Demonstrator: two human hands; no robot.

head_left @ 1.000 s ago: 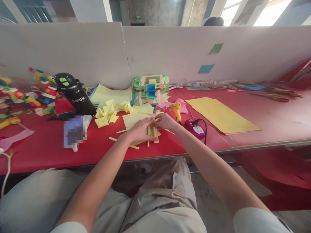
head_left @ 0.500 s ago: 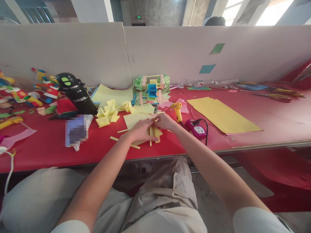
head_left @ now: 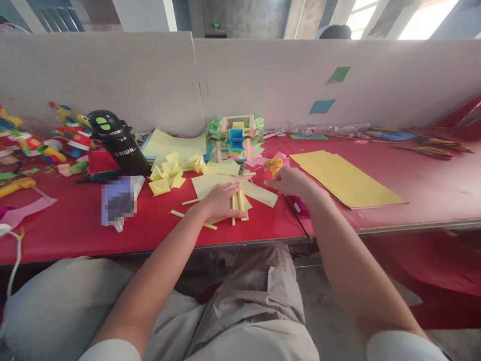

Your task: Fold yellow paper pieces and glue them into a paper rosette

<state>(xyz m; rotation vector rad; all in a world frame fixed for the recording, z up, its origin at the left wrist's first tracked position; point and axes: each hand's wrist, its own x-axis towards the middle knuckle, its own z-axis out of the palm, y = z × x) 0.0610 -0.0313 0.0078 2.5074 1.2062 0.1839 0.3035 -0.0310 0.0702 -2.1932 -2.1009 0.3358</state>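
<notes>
The left hand lies flat, fingers spread and released, pressing on a small bundle of rolled yellow paper sticks that rest on a yellow paper sheet near the front edge of the red bench. The right hand is off to the right of the sticks, apart from them, its fingers curled loosely just in front of the yellow glue gun (whether they actually grip it cannot be told, since the hand covers most of the gun). A pink power strip peeks out under the right wrist. Behind the sheet sit folded yellow paper pieces, a green and blue paper model and a black flask. A stack of large yellow sheets lies to the right.
</notes>
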